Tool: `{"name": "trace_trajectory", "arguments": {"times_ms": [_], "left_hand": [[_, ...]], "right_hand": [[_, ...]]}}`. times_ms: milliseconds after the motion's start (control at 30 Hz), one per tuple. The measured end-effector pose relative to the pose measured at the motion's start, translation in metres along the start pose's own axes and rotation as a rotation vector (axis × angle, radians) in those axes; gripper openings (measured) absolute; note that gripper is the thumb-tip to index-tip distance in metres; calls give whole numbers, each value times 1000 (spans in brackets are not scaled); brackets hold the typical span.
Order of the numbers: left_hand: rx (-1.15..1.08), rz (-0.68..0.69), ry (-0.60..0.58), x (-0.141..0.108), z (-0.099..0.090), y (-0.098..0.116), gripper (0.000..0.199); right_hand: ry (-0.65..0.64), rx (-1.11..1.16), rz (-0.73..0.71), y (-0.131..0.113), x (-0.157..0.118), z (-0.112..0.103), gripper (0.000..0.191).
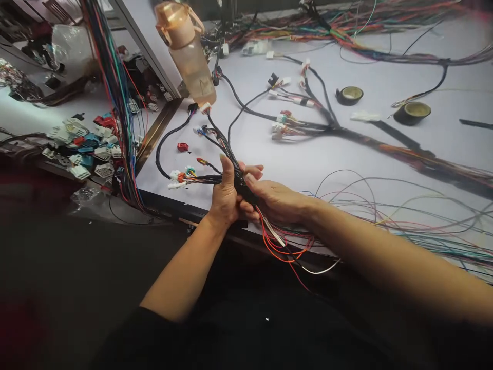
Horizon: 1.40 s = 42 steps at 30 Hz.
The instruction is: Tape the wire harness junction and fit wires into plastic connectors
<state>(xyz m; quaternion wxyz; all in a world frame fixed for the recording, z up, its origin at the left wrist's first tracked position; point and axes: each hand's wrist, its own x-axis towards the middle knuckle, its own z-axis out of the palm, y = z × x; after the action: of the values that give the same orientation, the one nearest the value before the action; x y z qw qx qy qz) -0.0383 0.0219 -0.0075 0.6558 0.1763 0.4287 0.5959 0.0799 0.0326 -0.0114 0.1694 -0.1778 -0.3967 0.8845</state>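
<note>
A black-taped wire harness (248,194) runs between my two hands above the front edge of the white table. My left hand (226,198) grips it from the left with the thumb pointing up. Wrapped over it from the right is my right hand (267,195), its fingers close to the left thumb. Beyond the hands, taped branches fan out to white and orange connectors (179,177), a small red-and-yellow connector (201,161) and a blue-and-white connector (201,131). Below the hands, loose red, orange and white wires (275,234) hang over the edge. A loose red connector (183,147) lies nearby.
A peach-coloured water bottle (192,67) stands at the back left. Another taped harness (370,141) lies across the table near two tape rolls (349,95). Loose connectors (84,144) are piled at left beside a hanging wire bundle (111,87). Thin wires (385,221) spread at right.
</note>
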Motion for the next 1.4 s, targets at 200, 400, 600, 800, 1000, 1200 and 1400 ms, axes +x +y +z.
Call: {"name": "trace_trajectory", "arguments": {"times_ms": [200,400,600,800,1000,1200,1400], "left_hand": [[-11,104,-203,1,4,0,41],[-63,51,-144,5,1,0,42],[81,-32,-130,-3,-3,8,56],[6,-140,-284,-19,-7,28,67],[-164,-88,-244,-22,-18,26,57],[-321,-70,-245,-17,-21,31,50],[-504,-28,-23,-15,1,30,12]], "right_hand": [[41,-30,-37,-3,-4,8,47],[89,45,-72,0,1,2,48],[91,38,55,-13,3,-2,65],[232,-27,28,-22,1,30,49],[396,-160,-15,-6,16,29,54],[197,-408,184,-23,-17,27,57],[358,-1195,239,-36,-84,49,22]]}}
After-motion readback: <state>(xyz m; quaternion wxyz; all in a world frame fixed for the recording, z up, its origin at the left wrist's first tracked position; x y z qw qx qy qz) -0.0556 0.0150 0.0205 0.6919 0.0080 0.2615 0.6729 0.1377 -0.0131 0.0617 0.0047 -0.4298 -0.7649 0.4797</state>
